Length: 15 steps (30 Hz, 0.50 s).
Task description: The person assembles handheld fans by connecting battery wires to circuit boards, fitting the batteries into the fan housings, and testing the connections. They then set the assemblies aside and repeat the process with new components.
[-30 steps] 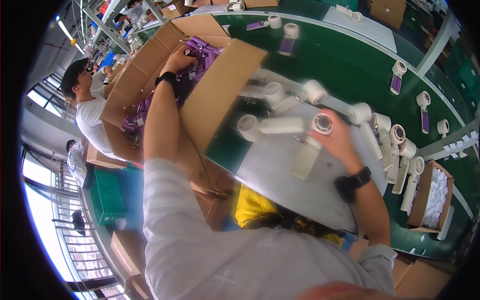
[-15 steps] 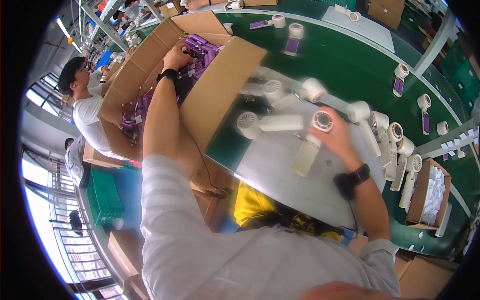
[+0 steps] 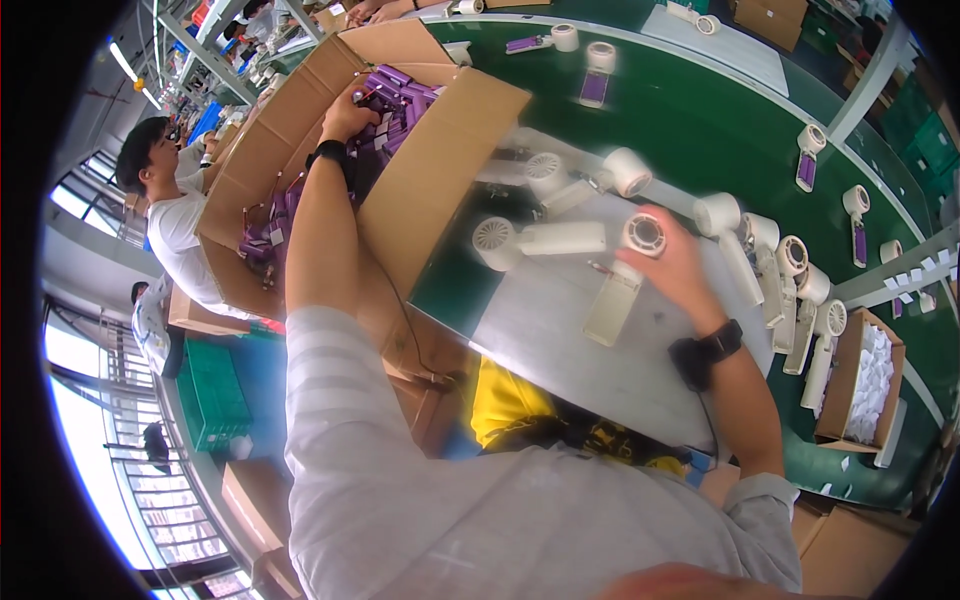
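My left hand [image 3: 346, 117] is down in a tall open cardboard box [image 3: 445, 165], its curled fingers among purple batteries [image 3: 402, 95] with thin wire leads. What those fingers grip is hidden. My right hand [image 3: 680, 258] is closed round the round head of a white handheld fan [image 3: 612, 310], which lies tilted over the grey work sheet [image 3: 560, 345]. The fan's handle points toward me, its hollow inner side up, and a short wire end shows near its neck. Another white fan [image 3: 562, 240] lies to the left of it, beside the box.
Several white fans [image 3: 768, 285] lie in a row to the right. Beyond runs a green conveyor belt [image 3: 690, 110] carrying fans with purple batteries [image 3: 594, 88]. A small carton of white pieces [image 3: 872, 390] stands at far right. A person in white [image 3: 180, 235] is beyond the box.
My left hand has shifted slightly left and deeper among the batteries. Fans on the green belt have drifted a little to the right. My right hand and its fan have barely moved.
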Tool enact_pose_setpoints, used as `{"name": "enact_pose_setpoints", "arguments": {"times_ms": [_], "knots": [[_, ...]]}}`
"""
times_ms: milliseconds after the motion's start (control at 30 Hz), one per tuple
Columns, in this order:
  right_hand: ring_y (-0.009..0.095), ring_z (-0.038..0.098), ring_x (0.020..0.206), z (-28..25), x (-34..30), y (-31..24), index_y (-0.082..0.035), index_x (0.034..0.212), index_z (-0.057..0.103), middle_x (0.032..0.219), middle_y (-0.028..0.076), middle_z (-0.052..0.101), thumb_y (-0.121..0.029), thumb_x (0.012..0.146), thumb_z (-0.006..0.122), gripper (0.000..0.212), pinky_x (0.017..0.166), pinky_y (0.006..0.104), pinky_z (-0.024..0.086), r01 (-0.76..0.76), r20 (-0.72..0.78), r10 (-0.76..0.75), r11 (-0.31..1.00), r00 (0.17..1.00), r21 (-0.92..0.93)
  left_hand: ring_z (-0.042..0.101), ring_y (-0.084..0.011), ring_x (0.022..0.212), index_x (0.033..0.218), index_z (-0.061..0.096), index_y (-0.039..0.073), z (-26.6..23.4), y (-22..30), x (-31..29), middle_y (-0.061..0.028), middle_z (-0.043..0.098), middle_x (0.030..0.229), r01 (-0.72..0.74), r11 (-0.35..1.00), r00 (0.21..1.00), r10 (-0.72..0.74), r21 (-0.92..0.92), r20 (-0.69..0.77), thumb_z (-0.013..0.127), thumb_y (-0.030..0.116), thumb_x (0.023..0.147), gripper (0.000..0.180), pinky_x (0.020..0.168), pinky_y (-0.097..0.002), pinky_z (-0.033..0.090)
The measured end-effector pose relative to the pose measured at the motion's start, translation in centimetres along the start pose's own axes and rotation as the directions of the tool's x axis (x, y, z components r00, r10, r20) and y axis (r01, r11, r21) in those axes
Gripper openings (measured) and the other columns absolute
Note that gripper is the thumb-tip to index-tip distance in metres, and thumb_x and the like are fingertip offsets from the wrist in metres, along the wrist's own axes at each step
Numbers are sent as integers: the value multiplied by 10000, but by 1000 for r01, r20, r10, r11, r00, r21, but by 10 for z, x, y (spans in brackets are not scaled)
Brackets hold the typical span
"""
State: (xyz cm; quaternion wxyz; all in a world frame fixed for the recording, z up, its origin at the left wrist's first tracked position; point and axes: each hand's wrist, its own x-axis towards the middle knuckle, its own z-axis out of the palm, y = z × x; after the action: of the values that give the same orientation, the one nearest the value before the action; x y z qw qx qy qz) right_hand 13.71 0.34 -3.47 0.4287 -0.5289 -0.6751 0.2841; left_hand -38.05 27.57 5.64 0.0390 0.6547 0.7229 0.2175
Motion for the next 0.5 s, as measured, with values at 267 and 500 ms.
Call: {"name": "enact_pose_setpoints", "arguments": {"times_ms": [267,500], "knots": [[235,687,918,1,1,-3,-73,1190,577,1017,103,691,-306,717,845,592,808,354,545,3,17,-3,1000,1000,1,658,-278,1055,1131,701,257,-19,11,-16,-85,713,1086,130,980,973,-156,-151,-170,799,244,545,594,923,-373,511],[229,687,919,0,0,-1,-76,1189,577,1015,103,692,-308,720,841,586,810,352,546,-3,11,3,1000,1000,10,703,-234,907,1102,715,190,-41,22,-19,-80,728,992,100,934,931,-209,-343,-298,769,180,617,488,856,-342,538]]}}
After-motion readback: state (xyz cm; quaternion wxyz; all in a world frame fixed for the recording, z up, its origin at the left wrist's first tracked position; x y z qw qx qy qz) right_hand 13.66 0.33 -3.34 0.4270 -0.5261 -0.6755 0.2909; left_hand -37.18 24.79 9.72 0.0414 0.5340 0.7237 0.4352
